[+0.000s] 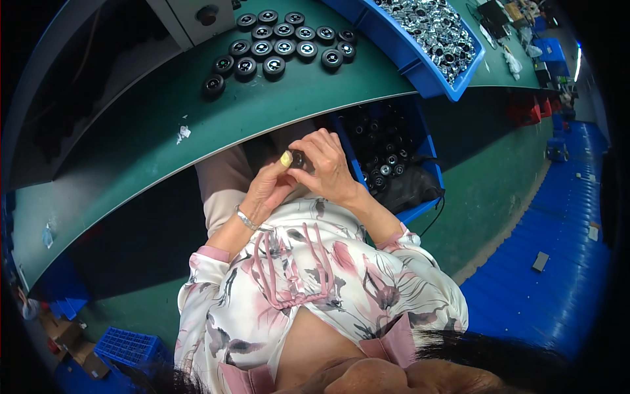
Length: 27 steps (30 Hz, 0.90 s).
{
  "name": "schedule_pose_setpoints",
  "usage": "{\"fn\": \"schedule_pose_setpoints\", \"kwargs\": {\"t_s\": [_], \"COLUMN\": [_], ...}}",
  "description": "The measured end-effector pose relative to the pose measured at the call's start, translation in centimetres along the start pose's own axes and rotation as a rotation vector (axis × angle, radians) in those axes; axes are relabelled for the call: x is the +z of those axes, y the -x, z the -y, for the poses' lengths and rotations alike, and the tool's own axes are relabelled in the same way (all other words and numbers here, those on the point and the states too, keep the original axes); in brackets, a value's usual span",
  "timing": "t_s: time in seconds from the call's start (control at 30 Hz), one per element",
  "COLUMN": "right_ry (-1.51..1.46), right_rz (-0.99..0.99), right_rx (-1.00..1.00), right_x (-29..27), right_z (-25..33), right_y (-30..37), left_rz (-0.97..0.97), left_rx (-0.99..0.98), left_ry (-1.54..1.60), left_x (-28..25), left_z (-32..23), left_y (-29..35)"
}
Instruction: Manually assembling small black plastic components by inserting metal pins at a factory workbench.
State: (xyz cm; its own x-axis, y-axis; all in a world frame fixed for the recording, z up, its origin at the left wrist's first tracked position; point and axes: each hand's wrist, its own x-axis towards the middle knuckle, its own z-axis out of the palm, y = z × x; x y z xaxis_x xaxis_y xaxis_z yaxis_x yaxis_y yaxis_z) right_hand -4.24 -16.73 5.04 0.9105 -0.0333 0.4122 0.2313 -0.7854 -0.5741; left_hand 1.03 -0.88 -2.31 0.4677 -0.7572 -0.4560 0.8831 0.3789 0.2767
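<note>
Over my lap, just off the bench edge, both hands meet around a small dark round piece that looks like a black wheel [298, 159]. My left hand [268, 188], with a yellow wrap on the thumb tip, is closed on it from the left. Curled over its other side is my right hand [330, 165], which hides much of the piece. Beyond them, several black wheels with shiny silver centres [284, 47] lie grouped on the green bench [157, 141].
A blue bin [419, 65] heaped with shiny silver parts stands at the bench's right. Below the edge, beside my right arm, another blue bin [430, 157] holds black wheels and a black bag [403, 194]. A grey machine housing [197, 20] stands at the far left.
</note>
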Motion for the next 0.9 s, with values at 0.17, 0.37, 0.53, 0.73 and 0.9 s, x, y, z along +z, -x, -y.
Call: {"fn": "schedule_pose_setpoints", "kwargs": {"t_s": [0.17, 0.37, 0.53, 0.73, 0.9], "right_ry": [0.002, 0.019, -0.008, 0.059, 0.051], "right_rz": [0.008, 0.022, -0.018, 0.034, 0.06], "right_rx": [0.028, -0.027, 0.024, -0.042, 0.012], "right_x": [0.0, -0.4, -0.7, -0.8, -0.6], "right_z": [-0.1, -0.5, 0.2, -0.8, -0.5], "right_y": [0.1, 0.0, -0.2, -0.1, 0.1], "left_rz": [-0.054, 0.001, 0.028, 0.047, 0.001], "left_rx": [-0.018, -0.052, -0.004, -0.072, -0.038], "left_ry": [0.057, 0.011, -0.011, 0.079, 0.018], "left_x": [1.4, 0.4, 0.2, 2.1, 0.3], "left_z": [0.1, 0.1, 0.1, -0.2, 0.3], "left_y": [0.3, 0.3, -0.1, 0.6, 0.0]}}
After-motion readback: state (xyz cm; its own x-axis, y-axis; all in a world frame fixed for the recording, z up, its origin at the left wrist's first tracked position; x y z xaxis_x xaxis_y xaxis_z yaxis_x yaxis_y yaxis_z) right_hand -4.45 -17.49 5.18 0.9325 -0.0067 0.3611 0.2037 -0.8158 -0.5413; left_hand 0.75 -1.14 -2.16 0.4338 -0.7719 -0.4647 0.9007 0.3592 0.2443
